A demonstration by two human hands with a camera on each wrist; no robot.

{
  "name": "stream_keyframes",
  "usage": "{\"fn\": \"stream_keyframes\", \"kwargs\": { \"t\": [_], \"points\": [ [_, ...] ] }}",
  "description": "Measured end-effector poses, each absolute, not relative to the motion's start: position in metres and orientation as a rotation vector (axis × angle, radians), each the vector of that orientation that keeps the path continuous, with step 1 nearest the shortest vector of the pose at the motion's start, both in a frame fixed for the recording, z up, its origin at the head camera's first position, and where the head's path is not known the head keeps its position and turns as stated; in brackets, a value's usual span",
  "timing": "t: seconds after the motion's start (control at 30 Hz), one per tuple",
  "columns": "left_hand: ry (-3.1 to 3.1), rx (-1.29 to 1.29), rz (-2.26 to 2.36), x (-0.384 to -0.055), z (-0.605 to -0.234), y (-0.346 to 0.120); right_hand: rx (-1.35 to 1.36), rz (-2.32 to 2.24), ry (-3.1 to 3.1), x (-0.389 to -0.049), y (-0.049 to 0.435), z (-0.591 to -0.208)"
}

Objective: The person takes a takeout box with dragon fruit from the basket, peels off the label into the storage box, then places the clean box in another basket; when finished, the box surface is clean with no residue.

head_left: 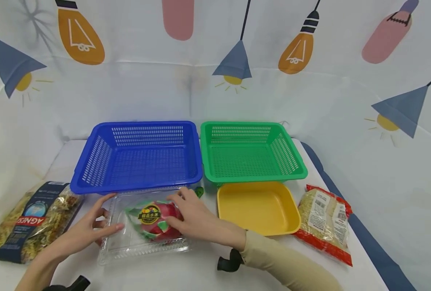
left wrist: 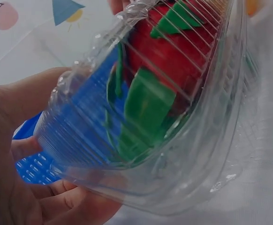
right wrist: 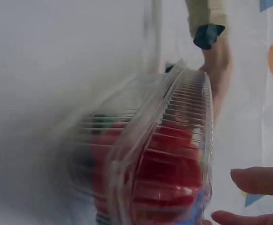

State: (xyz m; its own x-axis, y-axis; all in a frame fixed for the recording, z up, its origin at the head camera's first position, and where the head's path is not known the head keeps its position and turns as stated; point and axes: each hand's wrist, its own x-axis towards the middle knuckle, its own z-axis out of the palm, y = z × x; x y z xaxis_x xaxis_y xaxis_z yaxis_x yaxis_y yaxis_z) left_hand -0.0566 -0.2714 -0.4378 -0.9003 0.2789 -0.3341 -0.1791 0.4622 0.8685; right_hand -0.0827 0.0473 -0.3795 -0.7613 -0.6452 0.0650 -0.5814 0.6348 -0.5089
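Observation:
A clear plastic clamshell box [head_left: 124, 242] lies in front of the blue basket, with a red and green dragon fruit [head_left: 166, 232] inside and a round black and gold label on its lid. My left hand [head_left: 86, 228] grips the left end of the box, fingers and thumb spread about its edge. In the left wrist view, the fingers [left wrist: 87, 201] curl against the clear plastic. Over the right part of the lid lies my right hand [head_left: 197, 216], its fingers and thumb apart. The right wrist view shows that thumb [right wrist: 256, 180] beside the box.
Behind the box stand a blue basket [head_left: 146, 188] and a green basket [head_left: 255, 178]. A yellow tray [head_left: 259, 206] sits in front of the green one. A pasta bag [head_left: 37, 220] lies left, a red-edged food bag [head_left: 324, 222] right. Something small and green [head_left: 199, 191] shows behind the box.

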Motion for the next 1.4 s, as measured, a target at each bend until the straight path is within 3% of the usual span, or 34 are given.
{"fn": "stream_keyframes", "kwargs": {
  "t": [0.43,1.4],
  "points": [
    [2.283,0.076,1.433,-0.057,-0.438,-0.27,-0.917,-0.536,2.589,-0.106,0.001,-0.369],
    [2.319,0.079,1.446,-0.054,-0.436,-0.268,-0.788,-0.88,2.531,-0.107,0.0,-0.377]
  ]
}}
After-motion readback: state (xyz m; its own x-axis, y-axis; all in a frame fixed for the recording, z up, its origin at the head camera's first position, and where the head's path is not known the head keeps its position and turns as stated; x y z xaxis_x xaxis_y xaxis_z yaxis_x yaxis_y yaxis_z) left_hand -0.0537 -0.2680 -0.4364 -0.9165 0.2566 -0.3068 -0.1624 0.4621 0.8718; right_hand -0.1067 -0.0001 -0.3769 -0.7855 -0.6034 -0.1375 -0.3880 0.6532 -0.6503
